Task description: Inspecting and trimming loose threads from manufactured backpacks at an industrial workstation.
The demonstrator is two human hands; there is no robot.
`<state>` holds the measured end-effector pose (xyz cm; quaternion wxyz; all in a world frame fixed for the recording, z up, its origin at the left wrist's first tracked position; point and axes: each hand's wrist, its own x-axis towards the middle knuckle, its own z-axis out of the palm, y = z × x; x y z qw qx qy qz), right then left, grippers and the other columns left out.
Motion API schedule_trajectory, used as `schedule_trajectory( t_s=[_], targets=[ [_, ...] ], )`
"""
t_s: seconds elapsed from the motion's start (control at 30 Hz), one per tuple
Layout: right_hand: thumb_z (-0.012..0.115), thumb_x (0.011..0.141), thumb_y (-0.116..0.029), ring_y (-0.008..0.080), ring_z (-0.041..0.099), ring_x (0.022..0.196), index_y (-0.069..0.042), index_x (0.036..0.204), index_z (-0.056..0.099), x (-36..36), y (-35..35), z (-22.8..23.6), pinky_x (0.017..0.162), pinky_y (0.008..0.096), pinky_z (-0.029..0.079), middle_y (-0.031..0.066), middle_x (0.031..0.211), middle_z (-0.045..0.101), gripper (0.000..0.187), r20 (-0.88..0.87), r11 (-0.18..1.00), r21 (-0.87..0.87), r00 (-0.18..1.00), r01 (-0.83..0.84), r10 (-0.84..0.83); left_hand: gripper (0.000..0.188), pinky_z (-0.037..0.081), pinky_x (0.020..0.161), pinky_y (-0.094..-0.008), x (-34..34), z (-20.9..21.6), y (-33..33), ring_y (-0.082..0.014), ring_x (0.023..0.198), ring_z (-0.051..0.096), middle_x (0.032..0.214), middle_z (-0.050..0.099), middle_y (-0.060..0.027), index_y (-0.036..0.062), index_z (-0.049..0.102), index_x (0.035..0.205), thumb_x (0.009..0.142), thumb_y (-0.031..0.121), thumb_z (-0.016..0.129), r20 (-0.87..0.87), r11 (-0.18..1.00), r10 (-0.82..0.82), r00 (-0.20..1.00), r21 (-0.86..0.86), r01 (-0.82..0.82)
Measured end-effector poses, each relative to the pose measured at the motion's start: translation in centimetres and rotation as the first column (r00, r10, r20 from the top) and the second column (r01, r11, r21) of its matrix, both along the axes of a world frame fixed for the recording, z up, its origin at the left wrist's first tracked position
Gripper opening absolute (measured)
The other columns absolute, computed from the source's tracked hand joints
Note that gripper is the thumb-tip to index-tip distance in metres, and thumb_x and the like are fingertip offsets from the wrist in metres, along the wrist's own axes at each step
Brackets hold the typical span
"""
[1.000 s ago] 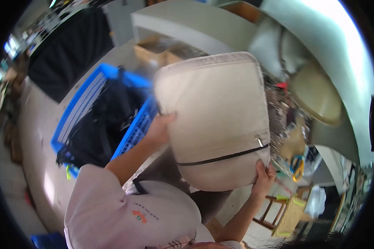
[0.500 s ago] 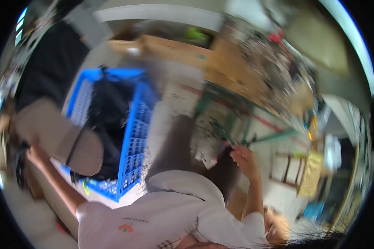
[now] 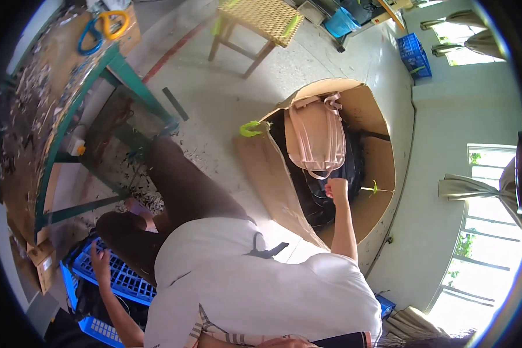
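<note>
A pale pink backpack lies on black material, perhaps other bags, inside an open cardboard box to my right. My right hand is closed at the carry loop on the backpack's near end; the exact grip is partly hidden by the fingers. Low at the left, my left hand hangs beside a blue plastic crate. Its fingers are apart and it holds nothing. Black items lie in the crate.
A green-framed worktable covered with scraps stands at left, scissors with blue and yellow handles on it. Ahead is a woven-top stool. Dark clippings litter the floor by my legs. A blue crate sits along the far right wall.
My view has swung to the right, bringing the cardboard box and backpack into sight. My right hand has reached out to the backpack; my left hand is away from the beige strapped thing.
</note>
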<state>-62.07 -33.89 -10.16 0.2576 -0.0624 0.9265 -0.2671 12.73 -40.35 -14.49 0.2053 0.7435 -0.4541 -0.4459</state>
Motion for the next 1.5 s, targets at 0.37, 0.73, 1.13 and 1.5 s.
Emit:
schedule_trajectory(
  t_s=[0.37, 0.73, 1.13, 1.5],
  targets=[
    [0.079, 0.049, -0.041, 0.0325, 0.053, 0.097, 0.008, 0.103, 0.041, -1.1, -7.1, -9.6, 0.081, 0.0392, 0.044, 0.0228, 0.099, 0.055, 0.082, -0.195, 0.695, -0.043, 0.676, 0.718, -0.71, 0.048, 0.035, 0.091, -0.0351, -10.4, 7.9, -3.9, -0.0326, 0.11, 0.04, 0.124, 0.034, -0.0204, 0.0001, 0.04, 0.118, 0.074, 0.007, 0.057, 0.221, 0.81, -0.576, 0.787, 0.288, 0.511],
    [0.057, 0.062, 0.004, 0.0117, 0.058, 0.066, 0.004, 0.087, 0.06, 5.6, -9.0, 10.4, 0.062, 0.0237, 0.047, 0.0066, 0.079, 0.063, 0.025, 0.083, 0.53, -0.848, 0.981, -0.022, 0.174, 0.033, 0.044, 0.07, -0.0249, -15.7, 10.4, -10.5, -0.0182, 0.078, 0.057, 0.104, 0.052, -0.0107, -0.001, 0.049, 0.107, 0.077, 0.011, 0.057, -0.011, 0.927, -0.349, 0.937, -0.153, 0.343],
    [0.057, 0.045, -0.003, 0.0158, 0.036, 0.04, 0.003, 0.05, 0.041, 28.7, -12.9, 24.5, 0.04, 0.0356, 0.029, 0.0081, 0.044, 0.041, 0.018, -0.325, -0.363, -0.925, -0.269, -0.107, 0.907, 0.048, 0.031, 0.093, -0.0495, -15.0, 6.2, -28.6, -0.0274, 0.115, 0.04, 0.123, 0.041, -0.0141, 0.0092, 0.037, 0.122, 0.086, 0.041, 0.034, -0.888, 0.983, -0.179, 0.424, -0.14, 0.123],
    [0.064, 0.071, -0.005, 0.0054, 0.052, 0.065, 0.0, 0.083, 0.061, 36.0, -20.8, 20.1, 0.059, 0.0203, 0.042, 0.0, 0.071, 0.06, 0.013, -0.135, -0.15, -0.93, -0.068, -0.336, 0.989, 0.047, 0.038, 0.087, -0.0327, 4.0, 11.2, 0.7, -0.0206, 0.101, 0.048, 0.112, 0.049, -0.0108, 0.0012, 0.046, 0.113, 0.072, 0.022, 0.059, -0.149, 0.518, 0.496, 0.855, -0.74, -0.429]
  ],
)
